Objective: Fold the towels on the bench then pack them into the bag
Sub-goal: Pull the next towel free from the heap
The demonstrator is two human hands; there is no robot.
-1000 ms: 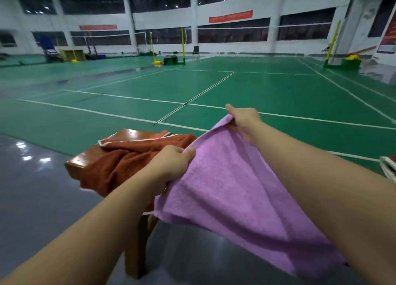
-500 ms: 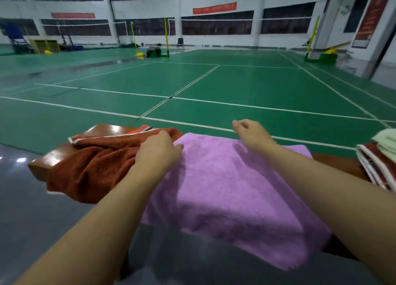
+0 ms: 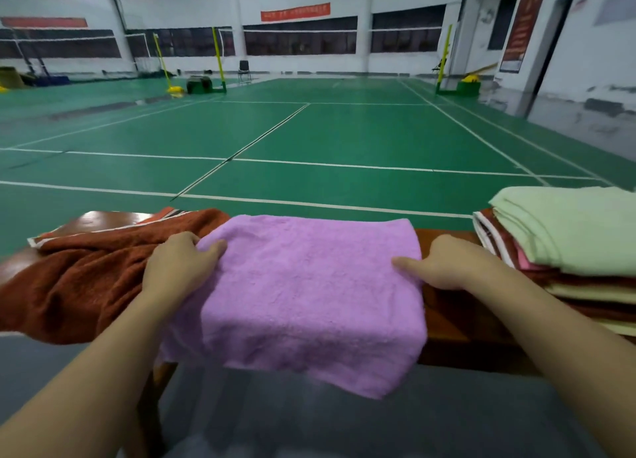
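Observation:
A purple towel [image 3: 309,285] lies folded across the wooden bench [image 3: 447,316], its near edge hanging over the front. My left hand [image 3: 179,264] grips its left edge, thumb on top. At the towel's right edge my right hand [image 3: 444,264] holds the cloth, thumb on top and fingers underneath. A crumpled rust-brown towel [image 3: 75,285] lies on the bench to the left. A stack of folded towels [image 3: 564,251], pale green on top, sits on the right. No bag is in view.
The bench stands on a grey floor at the edge of a green badminton court [image 3: 309,137]. Net posts [image 3: 216,61], a chair [image 3: 243,70] and white walls lie far behind.
The purple towel, first held up in the air, has come down onto the bench and now lies doubled over. Both hands moved from its top corners to its side edges.

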